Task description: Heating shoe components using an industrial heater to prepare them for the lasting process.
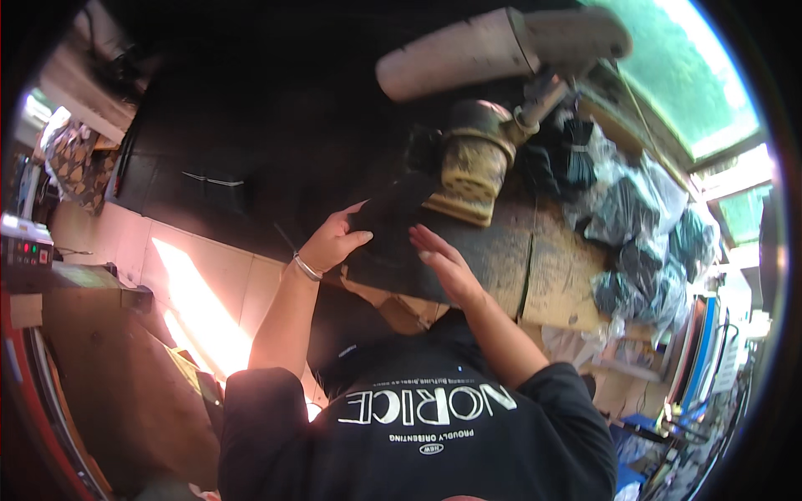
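Note:
My left hand (332, 244) has its thumb against a black flat piece (397, 200), with the fingers partly hidden behind it. The piece is so dark against the dark worktop that its outline is hard to make out. Across from it, my right hand (444, 265) is stretched out with its fingers extended, holding nothing I can see. Just beyond both hands stands a worn yellowish machine part (474, 163), a stout round body on a flat foot. Above it reaches a thick grey cylindrical arm (459, 54).
A black surface (175, 150) spreads to the left, with a thin white tie (211, 179) on it. Dark plastic bags (631, 209) pile up at the right by a window. A brown box-like cabinet (100, 342) stands at the lower left. A small control box (27, 244) has lit indicators.

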A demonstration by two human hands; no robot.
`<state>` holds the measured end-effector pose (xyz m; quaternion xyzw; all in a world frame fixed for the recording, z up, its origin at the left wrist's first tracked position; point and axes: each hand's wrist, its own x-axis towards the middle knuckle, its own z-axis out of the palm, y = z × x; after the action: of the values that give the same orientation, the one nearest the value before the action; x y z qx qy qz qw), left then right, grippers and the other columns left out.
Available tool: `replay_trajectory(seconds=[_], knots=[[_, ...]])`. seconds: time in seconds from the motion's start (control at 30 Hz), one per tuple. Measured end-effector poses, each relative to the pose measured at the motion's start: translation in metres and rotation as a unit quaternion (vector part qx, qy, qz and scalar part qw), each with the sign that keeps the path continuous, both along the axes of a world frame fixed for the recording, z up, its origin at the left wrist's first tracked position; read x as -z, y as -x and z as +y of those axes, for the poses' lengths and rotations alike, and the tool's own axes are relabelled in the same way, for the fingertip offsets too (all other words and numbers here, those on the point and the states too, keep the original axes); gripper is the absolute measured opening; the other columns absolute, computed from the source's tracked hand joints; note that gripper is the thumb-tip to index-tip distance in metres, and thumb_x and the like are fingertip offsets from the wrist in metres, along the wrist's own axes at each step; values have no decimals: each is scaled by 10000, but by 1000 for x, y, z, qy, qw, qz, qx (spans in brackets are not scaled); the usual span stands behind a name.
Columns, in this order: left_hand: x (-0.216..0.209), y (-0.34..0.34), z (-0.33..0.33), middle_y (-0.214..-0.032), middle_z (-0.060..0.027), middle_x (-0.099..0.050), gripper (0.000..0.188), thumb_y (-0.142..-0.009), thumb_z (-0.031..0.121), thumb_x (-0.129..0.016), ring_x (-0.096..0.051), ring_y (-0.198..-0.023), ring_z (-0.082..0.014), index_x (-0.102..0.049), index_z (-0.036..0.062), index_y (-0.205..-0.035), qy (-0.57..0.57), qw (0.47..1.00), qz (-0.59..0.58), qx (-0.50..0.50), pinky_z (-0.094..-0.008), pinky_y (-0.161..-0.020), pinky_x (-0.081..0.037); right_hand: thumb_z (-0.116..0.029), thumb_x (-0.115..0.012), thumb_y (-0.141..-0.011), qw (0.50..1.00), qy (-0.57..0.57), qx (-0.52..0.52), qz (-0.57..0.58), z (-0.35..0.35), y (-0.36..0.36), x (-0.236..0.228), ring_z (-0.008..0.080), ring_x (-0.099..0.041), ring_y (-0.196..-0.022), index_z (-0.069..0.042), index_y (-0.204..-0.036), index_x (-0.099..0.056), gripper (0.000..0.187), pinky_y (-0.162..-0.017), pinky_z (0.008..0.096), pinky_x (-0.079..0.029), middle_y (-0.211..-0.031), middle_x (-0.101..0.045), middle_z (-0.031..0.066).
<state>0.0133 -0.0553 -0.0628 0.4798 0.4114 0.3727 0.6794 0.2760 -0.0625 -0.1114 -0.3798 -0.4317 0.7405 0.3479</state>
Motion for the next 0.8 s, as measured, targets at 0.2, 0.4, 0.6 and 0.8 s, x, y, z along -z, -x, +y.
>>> replay_trajectory(seconds=[0.2,0.4,0.6,0.8], knots=[[-6,-79,-18,-1327,-109,-553,561,-804,-65,-493,-596,-1101,-264,-483,52,-1352,-160,947,276,42,-355,-1007,-425,-125,-485,-840,930,181,57,314,-30,8,37,248,-429,-1261,-16,-1272,-488,446,-1111,374,-258,-1335,-491,125],[20,-138,-30,-1346,-111,-507,656,-746,-64,-484,-552,-1076,-389,-432,83,-1383,-298,811,501,49,-463,-924,-454,-117,-449,-803,838,294,143,436,-31,0,48,278,-489,-1148,-18,-1102,-563,334,-1067,396,-314,-1145,-578,121],[52,-143,-51,-1419,-222,-383,762,-776,5,-550,-424,-1270,-397,-229,7,-1467,-283,854,425,-100,-444,-1062,-347,-117,-473,-774,827,314,215,414,-28,2,39,277,-530,-993,-24,-944,-595,229,-996,407,-375,-968,-599,110],[79,-139,-69,-1477,-249,-282,849,-790,51,-569,-259,-1379,-411,-82,-55,-1478,-283,843,435,-146,-542,-1142,-153,-87,-491,-765,841,345,131,396,-31,3,38,276,-546,-962,-13,-847,-624,173,-946,410,-417,-999,-623,121]])
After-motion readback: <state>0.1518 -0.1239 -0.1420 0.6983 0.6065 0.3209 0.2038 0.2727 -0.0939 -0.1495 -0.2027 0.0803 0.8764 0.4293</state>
